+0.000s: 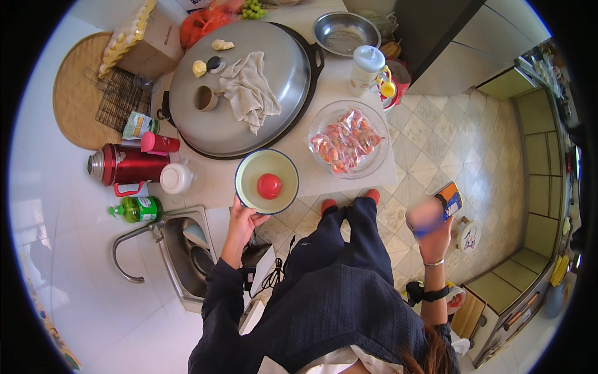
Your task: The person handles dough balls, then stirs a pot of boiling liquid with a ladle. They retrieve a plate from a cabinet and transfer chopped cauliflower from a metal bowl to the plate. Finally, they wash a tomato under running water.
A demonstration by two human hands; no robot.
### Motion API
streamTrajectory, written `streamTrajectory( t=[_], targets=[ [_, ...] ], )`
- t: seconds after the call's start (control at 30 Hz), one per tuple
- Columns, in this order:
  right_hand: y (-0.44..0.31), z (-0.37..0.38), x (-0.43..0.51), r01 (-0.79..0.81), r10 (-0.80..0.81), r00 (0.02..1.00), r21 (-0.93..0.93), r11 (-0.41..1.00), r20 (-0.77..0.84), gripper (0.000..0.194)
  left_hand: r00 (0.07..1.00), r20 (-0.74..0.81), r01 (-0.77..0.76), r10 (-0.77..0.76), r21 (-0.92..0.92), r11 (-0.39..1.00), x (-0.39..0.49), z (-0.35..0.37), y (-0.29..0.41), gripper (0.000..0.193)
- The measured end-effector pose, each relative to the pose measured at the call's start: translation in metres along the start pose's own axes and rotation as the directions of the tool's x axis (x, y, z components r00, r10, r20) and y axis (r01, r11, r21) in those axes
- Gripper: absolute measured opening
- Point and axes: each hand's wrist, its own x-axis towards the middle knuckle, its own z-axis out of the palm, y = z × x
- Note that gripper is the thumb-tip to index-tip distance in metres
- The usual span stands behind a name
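Note:
My left hand [244, 223] grips the rim of a pale enamel bowl [247, 194] with a blue edge. A round red tomato [269, 186] lies in the bowl. Off to the right, my right hand [435, 240] holds a smartphone in a colourful case [451, 200]; part of the phone is blurred. A glass bowl [315, 156] on the counter holds red food pieces in a clear plastic bag [346, 140]. Behind the enamel bowl is a large electric pan with a domed metal lid [285, 61]. On the lid lie a crumpled cloth [252, 89], a small brown cup [204, 98] and pieces of ginger [222, 45].
A stainless steel sink [180, 240] with a curved faucet [122, 269] is at the left. Near it are a green soap bottle [140, 209], a red thermos [133, 163] and a white jar [175, 178]. A plastic jug [366, 75] and metal basin [346, 35] stand behind. A stool [468, 235] is on the floor.

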Motion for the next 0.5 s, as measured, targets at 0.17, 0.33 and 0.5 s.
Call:
streamTrajectory(
  t=[0.17,0.33,0.5],
  targets=[
    [-0.001,0.0,-0.003,-0.024,0.023,1.0,0.058,0.998,0.017,0.059,0.999,0.048,-0.006,0.007,-0.02,1.0,-0.014,0.034,-0.002,0.079],
    [-0.011,0.007,0.008,-0.064,0.064,0.996,-0.002,0.998,0.054,0.059,1.0,-0.004,-0.006,0.006,-0.039,0.999,-0.032,0.06,-0.013,0.079],
    [-0.012,0.022,0.038,-0.218,0.225,0.973,-0.112,0.97,0.055,0.058,0.995,-0.088,-0.056,0.045,-0.119,0.991,-0.055,0.074,-0.037,0.078]
  ],
)
